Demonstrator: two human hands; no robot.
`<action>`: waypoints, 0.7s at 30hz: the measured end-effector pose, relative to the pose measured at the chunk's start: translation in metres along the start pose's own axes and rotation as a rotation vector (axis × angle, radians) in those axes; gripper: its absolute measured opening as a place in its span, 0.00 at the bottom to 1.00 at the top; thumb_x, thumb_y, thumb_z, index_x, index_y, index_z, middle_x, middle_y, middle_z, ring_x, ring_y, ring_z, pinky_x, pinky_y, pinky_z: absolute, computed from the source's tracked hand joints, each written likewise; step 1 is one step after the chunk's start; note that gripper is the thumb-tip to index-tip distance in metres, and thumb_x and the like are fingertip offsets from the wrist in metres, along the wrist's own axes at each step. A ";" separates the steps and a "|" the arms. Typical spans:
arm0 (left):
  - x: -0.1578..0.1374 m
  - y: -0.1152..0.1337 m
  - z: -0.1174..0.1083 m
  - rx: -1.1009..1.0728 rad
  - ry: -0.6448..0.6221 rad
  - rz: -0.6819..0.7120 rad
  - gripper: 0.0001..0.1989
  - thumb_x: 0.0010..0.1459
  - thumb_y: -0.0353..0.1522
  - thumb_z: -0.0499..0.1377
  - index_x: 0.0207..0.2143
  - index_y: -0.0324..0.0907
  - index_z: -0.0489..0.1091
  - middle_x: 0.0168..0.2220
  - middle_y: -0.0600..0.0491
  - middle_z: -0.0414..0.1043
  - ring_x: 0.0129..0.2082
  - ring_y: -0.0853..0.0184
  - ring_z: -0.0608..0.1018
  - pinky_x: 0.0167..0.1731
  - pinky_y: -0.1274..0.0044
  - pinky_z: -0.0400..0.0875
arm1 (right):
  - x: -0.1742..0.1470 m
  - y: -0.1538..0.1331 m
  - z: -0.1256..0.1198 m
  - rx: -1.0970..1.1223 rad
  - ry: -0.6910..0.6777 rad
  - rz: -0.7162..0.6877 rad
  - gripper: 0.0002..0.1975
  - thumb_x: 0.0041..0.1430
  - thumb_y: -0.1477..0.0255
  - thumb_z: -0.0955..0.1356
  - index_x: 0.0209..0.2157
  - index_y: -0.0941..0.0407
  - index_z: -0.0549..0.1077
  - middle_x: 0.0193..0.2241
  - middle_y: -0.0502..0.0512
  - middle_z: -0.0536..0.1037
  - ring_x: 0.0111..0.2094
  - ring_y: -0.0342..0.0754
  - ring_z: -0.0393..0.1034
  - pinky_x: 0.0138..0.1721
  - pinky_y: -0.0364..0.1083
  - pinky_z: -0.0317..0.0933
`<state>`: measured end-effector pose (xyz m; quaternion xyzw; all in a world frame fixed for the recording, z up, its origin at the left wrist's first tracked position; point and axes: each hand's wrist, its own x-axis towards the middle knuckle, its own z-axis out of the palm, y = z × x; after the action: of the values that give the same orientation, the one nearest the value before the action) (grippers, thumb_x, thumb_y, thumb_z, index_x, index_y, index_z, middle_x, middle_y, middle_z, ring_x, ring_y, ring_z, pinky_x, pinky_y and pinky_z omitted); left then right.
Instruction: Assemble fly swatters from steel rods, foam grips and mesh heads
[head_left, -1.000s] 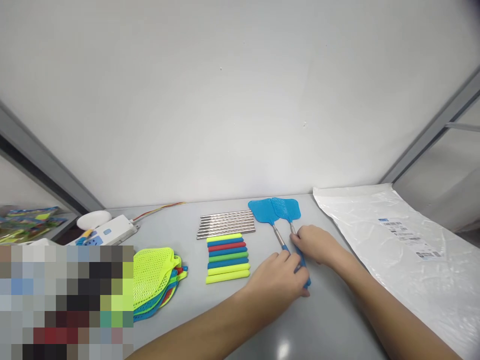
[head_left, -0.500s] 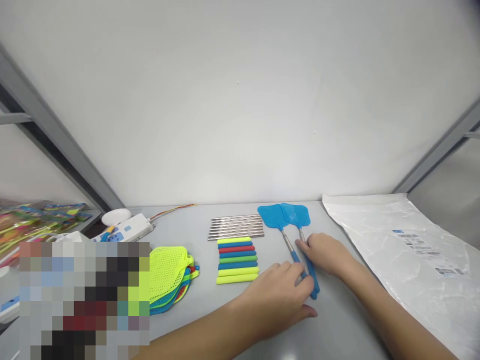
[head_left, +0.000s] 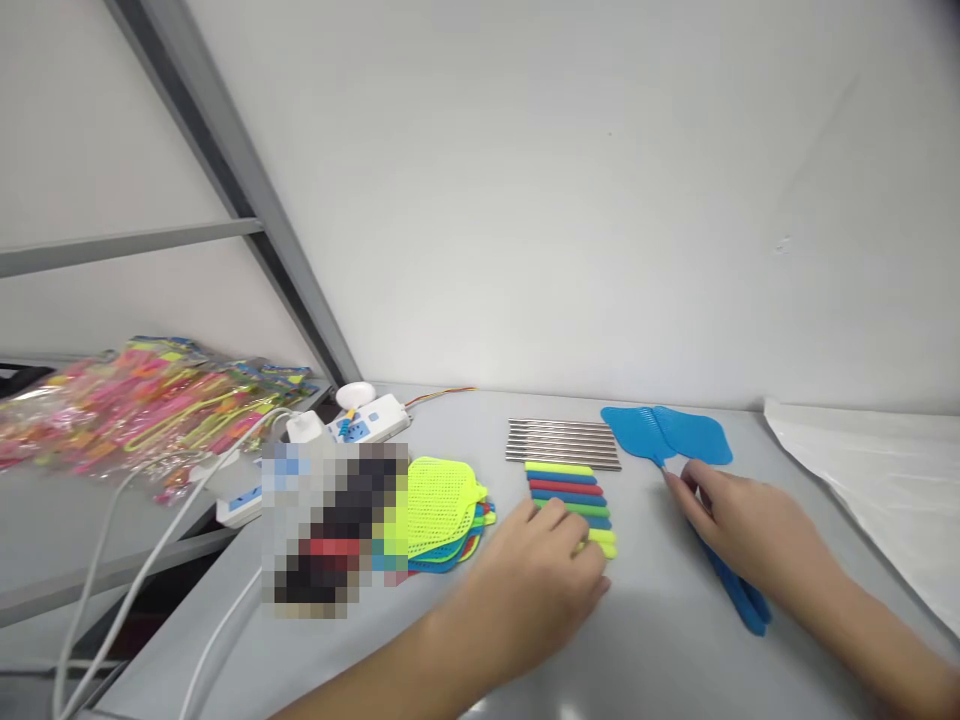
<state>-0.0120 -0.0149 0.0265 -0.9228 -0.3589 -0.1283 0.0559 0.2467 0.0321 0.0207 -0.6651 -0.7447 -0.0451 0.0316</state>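
Observation:
Two blue fly swatters (head_left: 646,432) lie side by side on the right, their mesh heads overlapping and their handles pointing toward me. My right hand (head_left: 739,515) is closed over the shafts, thumb and index finger at the left swatter's neck; its other fingers are partly hidden. My left hand (head_left: 536,575) is loosely curled with fingers a little apart, nothing visible in it. It covers part of a row of coloured handle tubes (head_left: 566,488). Left of it lies a stack of mesh swatter heads (head_left: 439,505), yellow on top.
Several thin metal rods (head_left: 562,445) lie in a row behind the tubes. White power strips (head_left: 375,418) with cables stand at the left edge. Plastic-wrapped colourful packs (head_left: 165,400) fill a neighbouring surface. A white plastic bag (head_left: 862,470) lies at right. A pixelated patch hides part of the table.
The view has turned left. My left hand has left the blue swatter handles and moved left over the tubes. My right hand stays at the swatters, whose heads now overlap more.

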 end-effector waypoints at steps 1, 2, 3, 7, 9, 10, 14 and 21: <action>-0.001 0.002 0.001 0.007 0.008 0.006 0.09 0.65 0.36 0.53 0.34 0.42 0.66 0.35 0.52 0.68 0.38 0.61 0.69 0.34 0.70 0.60 | 0.002 -0.006 0.001 -0.003 0.011 -0.052 0.17 0.67 0.59 0.54 0.28 0.52 0.61 0.20 0.50 0.72 0.22 0.51 0.67 0.23 0.46 0.44; -0.002 0.003 0.002 0.012 0.014 0.016 0.09 0.65 0.37 0.53 0.34 0.42 0.65 0.35 0.52 0.68 0.38 0.61 0.69 0.34 0.70 0.60 | 0.006 -0.013 0.002 -0.002 0.016 -0.098 0.16 0.67 0.60 0.54 0.29 0.52 0.62 0.21 0.51 0.72 0.23 0.51 0.68 0.23 0.46 0.45; -0.003 0.004 0.004 0.012 0.019 0.027 0.09 0.65 0.37 0.52 0.33 0.42 0.65 0.34 0.52 0.68 0.38 0.61 0.69 0.34 0.70 0.60 | 0.011 -0.021 0.001 0.008 0.013 -0.138 0.16 0.68 0.61 0.54 0.30 0.52 0.63 0.23 0.51 0.73 0.24 0.51 0.68 0.23 0.46 0.45; -0.007 0.002 0.009 0.023 0.028 0.027 0.08 0.65 0.36 0.52 0.34 0.42 0.65 0.33 0.52 0.67 0.36 0.61 0.70 0.31 0.71 0.60 | 0.056 -0.056 -0.008 0.096 -0.022 -0.275 0.15 0.68 0.65 0.54 0.35 0.54 0.67 0.34 0.54 0.76 0.29 0.49 0.70 0.25 0.45 0.50; -0.008 0.000 0.009 0.048 0.040 0.007 0.06 0.64 0.34 0.54 0.34 0.42 0.65 0.33 0.52 0.66 0.35 0.62 0.70 0.30 0.72 0.59 | 0.086 -0.075 -0.010 0.121 -0.032 -0.348 0.16 0.68 0.67 0.54 0.39 0.55 0.70 0.38 0.57 0.76 0.32 0.49 0.70 0.28 0.45 0.53; -0.009 -0.001 0.009 0.064 0.047 -0.002 0.05 0.63 0.33 0.54 0.34 0.42 0.65 0.32 0.52 0.66 0.35 0.62 0.70 0.29 0.72 0.59 | 0.101 -0.083 -0.010 0.128 -0.035 -0.362 0.17 0.68 0.67 0.55 0.40 0.56 0.72 0.39 0.58 0.76 0.34 0.49 0.71 0.29 0.45 0.54; -0.011 -0.002 0.010 0.105 0.085 -0.036 0.04 0.61 0.30 0.55 0.32 0.41 0.63 0.31 0.52 0.64 0.33 0.62 0.69 0.28 0.72 0.59 | 0.143 -0.107 -0.003 0.172 -0.081 -0.452 0.16 0.66 0.63 0.59 0.43 0.53 0.75 0.41 0.56 0.74 0.34 0.48 0.71 0.31 0.44 0.58; -0.012 -0.001 0.010 0.149 0.048 -0.069 0.04 0.59 0.27 0.54 0.29 0.40 0.62 0.28 0.50 0.63 0.29 0.63 0.67 0.23 0.72 0.57 | 0.155 -0.116 0.010 0.173 -0.106 -0.584 0.16 0.66 0.63 0.60 0.40 0.54 0.77 0.41 0.56 0.74 0.33 0.48 0.70 0.33 0.44 0.59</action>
<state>-0.0195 -0.0205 0.0139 -0.8998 -0.3976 -0.1254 0.1284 0.1143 0.1734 0.0246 -0.4192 -0.9061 0.0460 0.0346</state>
